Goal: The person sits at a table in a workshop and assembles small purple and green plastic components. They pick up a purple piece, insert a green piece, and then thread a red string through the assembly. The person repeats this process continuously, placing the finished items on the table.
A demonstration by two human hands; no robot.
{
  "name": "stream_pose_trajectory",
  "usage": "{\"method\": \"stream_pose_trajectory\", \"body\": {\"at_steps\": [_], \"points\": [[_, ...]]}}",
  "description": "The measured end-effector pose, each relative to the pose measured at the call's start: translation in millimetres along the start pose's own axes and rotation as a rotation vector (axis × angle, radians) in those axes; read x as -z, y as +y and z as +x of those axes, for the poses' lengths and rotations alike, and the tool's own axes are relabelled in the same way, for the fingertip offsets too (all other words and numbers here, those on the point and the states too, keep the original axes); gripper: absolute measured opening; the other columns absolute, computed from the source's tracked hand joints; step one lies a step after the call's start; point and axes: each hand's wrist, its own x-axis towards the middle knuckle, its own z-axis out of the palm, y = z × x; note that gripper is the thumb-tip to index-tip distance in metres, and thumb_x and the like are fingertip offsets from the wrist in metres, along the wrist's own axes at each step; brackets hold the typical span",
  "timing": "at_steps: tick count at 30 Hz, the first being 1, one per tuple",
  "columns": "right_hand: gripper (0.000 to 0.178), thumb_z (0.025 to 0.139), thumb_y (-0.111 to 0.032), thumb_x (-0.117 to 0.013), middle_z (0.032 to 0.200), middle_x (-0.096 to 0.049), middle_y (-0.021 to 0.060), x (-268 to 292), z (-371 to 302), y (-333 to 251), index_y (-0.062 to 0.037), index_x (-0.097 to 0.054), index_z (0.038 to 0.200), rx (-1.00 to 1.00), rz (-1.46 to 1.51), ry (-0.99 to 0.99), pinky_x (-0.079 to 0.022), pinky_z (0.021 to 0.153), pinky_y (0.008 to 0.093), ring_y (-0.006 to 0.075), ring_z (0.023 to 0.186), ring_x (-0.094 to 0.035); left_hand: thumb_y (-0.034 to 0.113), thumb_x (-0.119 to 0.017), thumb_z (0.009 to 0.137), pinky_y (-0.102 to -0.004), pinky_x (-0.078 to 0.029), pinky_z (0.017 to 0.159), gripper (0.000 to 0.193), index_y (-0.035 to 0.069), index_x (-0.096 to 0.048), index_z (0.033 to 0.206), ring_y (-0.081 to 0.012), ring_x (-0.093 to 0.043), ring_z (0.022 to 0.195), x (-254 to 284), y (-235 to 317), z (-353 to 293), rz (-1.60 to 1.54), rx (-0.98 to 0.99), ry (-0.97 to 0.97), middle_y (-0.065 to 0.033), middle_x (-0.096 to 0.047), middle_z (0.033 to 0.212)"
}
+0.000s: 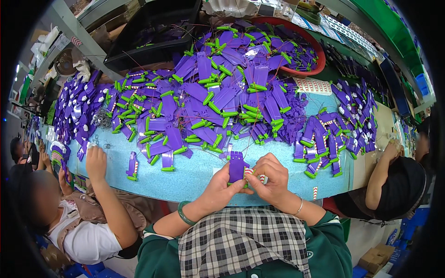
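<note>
Purple flat piece [237, 166] with a notched top is at the lower centre of the frame, held over the near edge of a light blue table [199, 173]. The wearer's left hand [217, 187] pinches it from the left side, thumb lying toward its lower front. The right hand [269, 178] comes in from the right, thumb and forefinger pinched close together at a red-and-white striped strip [249, 172] beside the piece; whether those 2 fingertips grip the strip or press it down, I cannot tell.

The step in hand looks like fitting the striped strip to the purple piece. The next move seems to call for the left hand to keep the piece steady while the right lines the strip up and smooths it flat, without creasing.

A large heap of purple pieces with green ends [227, 98] fills the upper centre. A sheet of striped strips [313, 86] lies at the upper right of centre, and 1 loose strip [315, 193] sits near the table's edge, lower right.
</note>
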Motion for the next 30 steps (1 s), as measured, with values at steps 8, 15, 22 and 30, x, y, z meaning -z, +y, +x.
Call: {"method": "stream_pose_trajectory", "body": {"at_steps": [8, 15, 22, 30], "points": [[0.035, 0.072, -0.021, -0.075, 0.090, -0.058, 0.0144, 5, 7, -3, -0.0023, -0.056, 0.095, -0.137, 0.058, -0.132, -0.045, 0.069, 0.0372, 0.0285, 0.080, -0.056, 0.025, -0.039, 0.101, -0.0352, -0.054, 0.066, 0.027, 0.003, -0.046, 0.116, -0.0191, -0.060, 0.090, -5, -1, -2, -0.080, -0.045, -0.028, -0.0088, -0.055, 0.102], [0.035, 0.076, -0.020, -0.072, 0.100, -0.061, 0.0114, 3, 11, 2, 0.0010, -0.061, 0.101, -0.422, 0.422, -0.416, -0.047, 0.084, 0.0341, 0.0210, 0.094, -0.059, 0.047, -0.035, 0.096, -0.0291, -0.039, 0.046, 0.045, 0.006, -0.047, 0.083, -0.0174, -0.048, 0.051, -2, -21, 14, -0.532, 0.394, -0.200, -0.0073, -0.048, 0.064], [0.043, 0.093, -0.035, -0.053, 0.110, -0.062, 0.0152, 15, 12, 1, 0.0045, -0.064, 0.106, -0.657, 0.855, -0.346, -0.044, 0.091, 0.0346, 0.0214, 0.102, -0.058, 0.032, -0.046, 0.098, -0.0238, -0.040, 0.048, 0.031, 0.003, -0.054, 0.101, -0.0127, -0.051, 0.055, -4, -6, 9, -0.274, 0.059, -0.191, -0.0044, -0.052, 0.066], [0.023, 0.088, -0.016, -0.061, 0.097, -0.063, 0.0045, 23, 18, 5, 0.0000, -0.062, 0.105, -0.761, 0.916, -0.294, -0.045, 0.078, 0.0256, 0.0096, 0.089, -0.057, 0.000, -0.067, 0.065, -0.0339, -0.055, 0.071, 0.022, 0.005, -0.055, 0.083, -0.0316, -0.061, 0.098, 10, 37, 11, 1.422, -1.137, 0.110, -0.0134, -0.061, 0.103]]}}
